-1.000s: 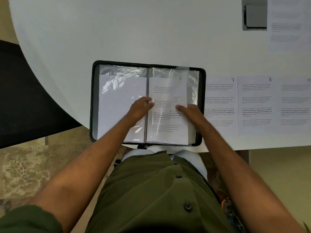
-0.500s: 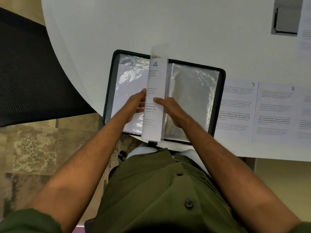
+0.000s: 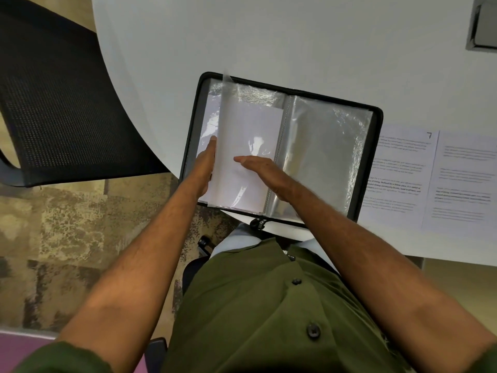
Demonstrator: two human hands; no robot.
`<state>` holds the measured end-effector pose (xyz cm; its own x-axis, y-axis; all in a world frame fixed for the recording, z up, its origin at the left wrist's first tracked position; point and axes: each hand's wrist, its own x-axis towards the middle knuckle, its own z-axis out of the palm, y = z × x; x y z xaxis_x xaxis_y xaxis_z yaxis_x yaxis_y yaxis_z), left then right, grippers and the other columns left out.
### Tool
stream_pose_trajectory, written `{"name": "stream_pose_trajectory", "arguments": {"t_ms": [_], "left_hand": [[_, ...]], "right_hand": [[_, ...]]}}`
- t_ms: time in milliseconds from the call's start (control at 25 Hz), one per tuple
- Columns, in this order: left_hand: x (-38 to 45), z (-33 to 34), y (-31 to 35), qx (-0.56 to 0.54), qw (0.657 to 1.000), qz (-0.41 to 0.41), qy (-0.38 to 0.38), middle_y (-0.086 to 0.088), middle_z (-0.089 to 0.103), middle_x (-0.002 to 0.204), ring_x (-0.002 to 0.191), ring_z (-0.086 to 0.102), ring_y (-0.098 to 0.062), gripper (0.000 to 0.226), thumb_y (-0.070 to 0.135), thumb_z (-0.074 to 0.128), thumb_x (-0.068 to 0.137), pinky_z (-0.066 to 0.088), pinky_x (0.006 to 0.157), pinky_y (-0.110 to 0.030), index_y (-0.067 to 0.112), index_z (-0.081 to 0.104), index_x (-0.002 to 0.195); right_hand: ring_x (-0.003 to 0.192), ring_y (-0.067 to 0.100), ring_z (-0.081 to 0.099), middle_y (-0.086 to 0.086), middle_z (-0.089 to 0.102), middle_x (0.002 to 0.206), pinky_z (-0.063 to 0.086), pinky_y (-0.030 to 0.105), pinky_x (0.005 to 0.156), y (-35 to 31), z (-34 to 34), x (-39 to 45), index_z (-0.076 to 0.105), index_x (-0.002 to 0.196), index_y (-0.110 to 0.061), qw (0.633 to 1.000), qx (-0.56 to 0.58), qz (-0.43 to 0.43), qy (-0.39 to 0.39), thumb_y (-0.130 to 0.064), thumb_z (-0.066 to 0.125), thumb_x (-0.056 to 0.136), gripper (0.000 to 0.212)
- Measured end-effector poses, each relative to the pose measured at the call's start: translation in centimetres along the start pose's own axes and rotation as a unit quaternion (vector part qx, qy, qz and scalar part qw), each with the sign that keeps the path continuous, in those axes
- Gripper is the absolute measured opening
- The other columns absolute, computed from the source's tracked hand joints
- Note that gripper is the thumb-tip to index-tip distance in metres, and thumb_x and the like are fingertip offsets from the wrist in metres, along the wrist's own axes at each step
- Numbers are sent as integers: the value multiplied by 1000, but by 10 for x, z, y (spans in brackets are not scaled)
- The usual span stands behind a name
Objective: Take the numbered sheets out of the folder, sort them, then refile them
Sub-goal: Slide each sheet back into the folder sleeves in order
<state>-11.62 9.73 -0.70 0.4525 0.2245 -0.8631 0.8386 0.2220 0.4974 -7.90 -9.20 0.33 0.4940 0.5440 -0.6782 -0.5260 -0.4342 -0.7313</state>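
Left fingers: the left hand (image 3: 205,162) lies along the outer edge of the turned sleeve page (image 3: 246,154), thumb on top and the other fingers hidden beneath it, so it looks pinched on that page.
Right fingers: the right hand (image 3: 262,170) is flat, fingers straight and together, palm down on the same page, gripping nothing.
Turned page: a clear sleeve with a white sheet inside, blank side up, tilted over the left half of the folder (image 3: 375,168); its top corner is blurred.
Folder: open flat, black zip border, lying at the near rim of the table (image 3: 269,36) with its bottom edge at that rim; the zip pull (image 3: 257,223) hangs off the rim.
Right half of folder: a shiny clear sleeve (image 3: 328,157) with no sheet showing in it (glare hides detail).
Loose sheets: sheet 7 (image 3: 400,173) lies just beside the folder's right edge, partly under it; another printed sheet (image 3: 465,179) overlaps it further right, its number out of view.
Open room: bare white tabletop beyond and left of the folder.
Surroundings: a black mesh chair (image 3: 61,103) left of the table; patterned carpet (image 3: 67,232) below; a grey recess (image 3: 484,25) in the tabletop at top right.
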Motion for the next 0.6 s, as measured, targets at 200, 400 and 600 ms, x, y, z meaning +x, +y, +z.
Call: {"name": "stream_pose_trajectory", "arguments": {"t_ms": [200,400,600], "left_hand": [[1,-4,0,31,991,11,128,3,56,117,102,54,-18,60,63,25,105,42,87,-31,23,54,139],[19,-28,-21,252,941,104,198,3,47,70,77,47,-22,34,27,58,101,34,60,-30,19,47,69],[17,-29,-24,307,913,119,242,-2,66,104,93,60,-21,9,18,63,99,46,77,-30,10,67,100]], "right_hand": [[131,7,49,-1,59,145,34,13,100,7,-2,2,63,139,-15,1000,-16,-7,1,-21,49,107,35],[129,8,52,-4,61,141,37,25,107,17,-8,1,69,131,-22,996,-78,-26,27,-24,55,104,31],[134,11,51,-5,61,142,36,30,113,34,-24,-13,70,125,-26,980,-170,-41,92,-24,57,100,28]]}}
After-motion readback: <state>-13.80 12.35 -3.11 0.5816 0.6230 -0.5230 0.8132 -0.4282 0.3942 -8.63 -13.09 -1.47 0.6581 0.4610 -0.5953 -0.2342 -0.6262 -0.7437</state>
